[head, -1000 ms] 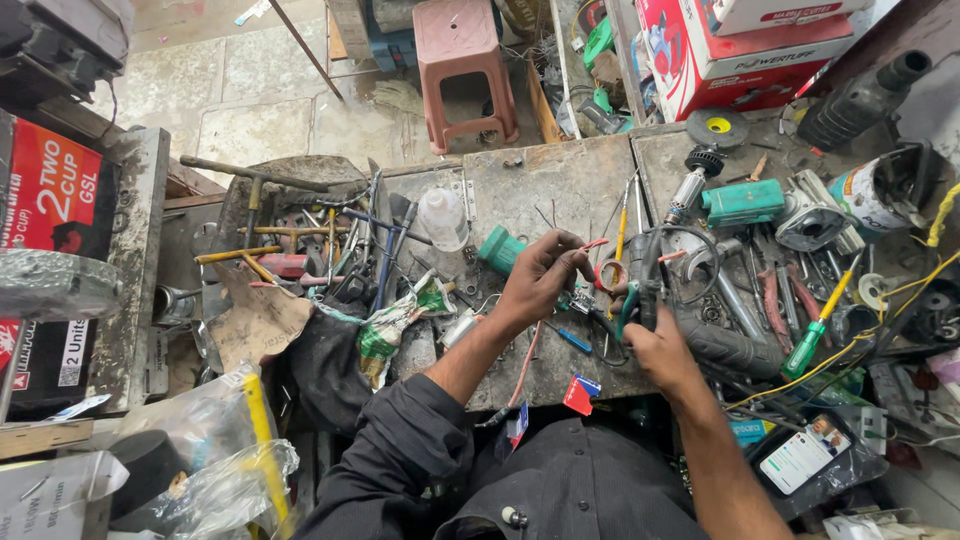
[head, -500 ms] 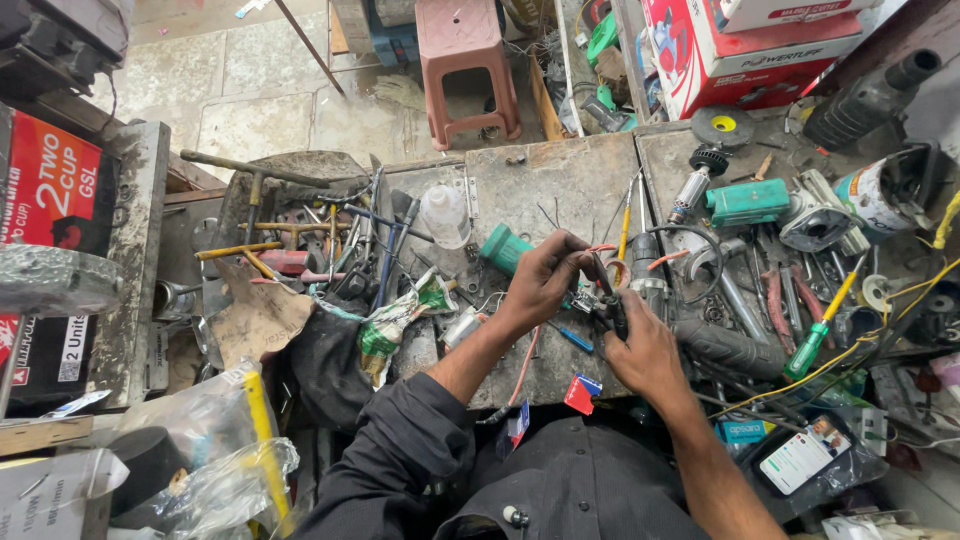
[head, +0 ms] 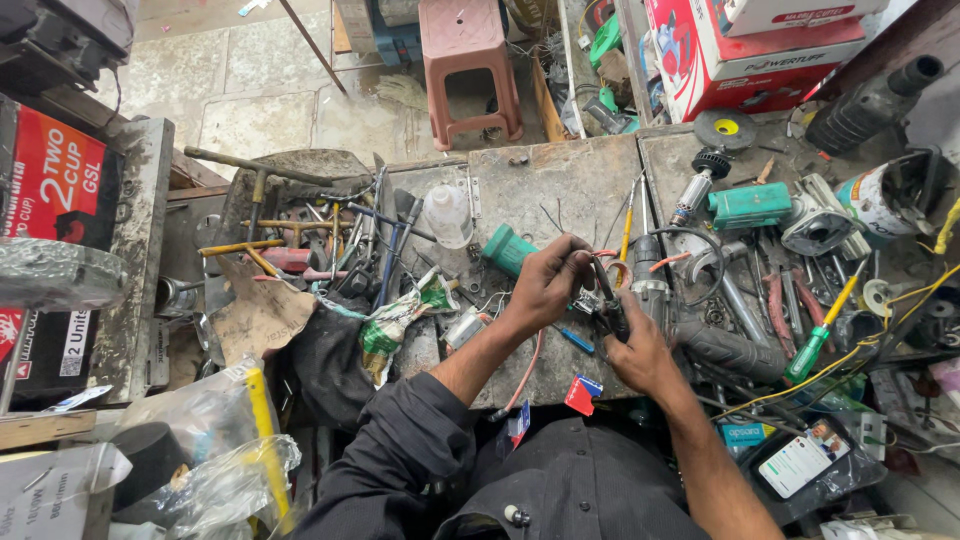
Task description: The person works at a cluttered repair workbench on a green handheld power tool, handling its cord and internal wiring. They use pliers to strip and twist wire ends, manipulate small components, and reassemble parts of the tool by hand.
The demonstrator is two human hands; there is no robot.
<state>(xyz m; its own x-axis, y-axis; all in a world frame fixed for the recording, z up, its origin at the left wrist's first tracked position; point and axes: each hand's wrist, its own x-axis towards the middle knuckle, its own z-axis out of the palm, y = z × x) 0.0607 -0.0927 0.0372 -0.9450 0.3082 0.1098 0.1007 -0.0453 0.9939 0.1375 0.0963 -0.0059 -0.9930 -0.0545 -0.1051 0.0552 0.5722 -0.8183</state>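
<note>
Over a cluttered metal workbench, my left hand pinches thin red and white wires near a small part. My right hand grips dark-handled pliers, their jaws pointing up toward the wires just beside my left fingers. The two hands are almost touching. A green-bodied power tool lies just left of my left hand, and a grey drill body lies right behind the pliers.
Screwdrivers, spanners and a hammer are heaped at left. A green motor part, a yellow-green screwdriver and yellow cable lie at right. A phone sits near my right elbow. A pink stool stands beyond the bench.
My right hand has brought the pliers leftward and up to the wires held in my left hand; the hands have closed together. My left hand stayed nearly in place.
</note>
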